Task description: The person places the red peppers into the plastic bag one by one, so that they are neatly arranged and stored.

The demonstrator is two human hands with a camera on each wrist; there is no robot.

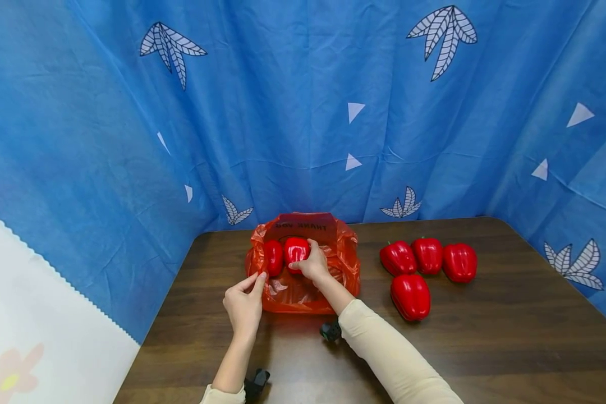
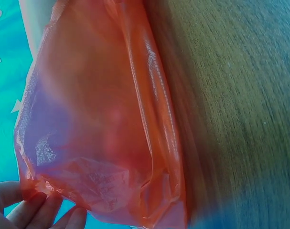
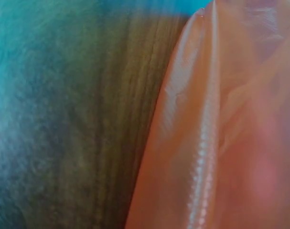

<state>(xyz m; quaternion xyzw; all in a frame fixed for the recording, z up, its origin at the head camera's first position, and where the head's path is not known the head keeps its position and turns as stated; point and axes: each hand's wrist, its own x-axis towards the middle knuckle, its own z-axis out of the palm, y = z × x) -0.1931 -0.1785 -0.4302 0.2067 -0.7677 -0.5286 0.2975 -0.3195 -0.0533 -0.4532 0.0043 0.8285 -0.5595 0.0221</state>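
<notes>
A red translucent plastic bag (image 1: 350, 264) with dark printed letters lies with its mouth spread on the table. My left hand (image 1: 243, 306) pinches the bag's near left edge between thumb and fingers; the left wrist view shows those fingertips (image 2: 27, 212) on the film. Inside the bag, my right hand (image 1: 314, 265) grips a glossy red bell pepper (image 1: 295, 247) from its right side. Another red bell pepper (image 1: 272, 257) sits in the bag just left of it. In the right wrist view the bag's side (image 3: 183, 143) hides the right hand.
Several red bell peppers (image 1: 459, 262) are grouped on the brown wooden table (image 1: 510, 325) to the right of the bag, one of them (image 1: 411, 296) nearer than the others. A blue curtain (image 1: 293, 112) with leaf prints hangs behind the table and along its sides.
</notes>
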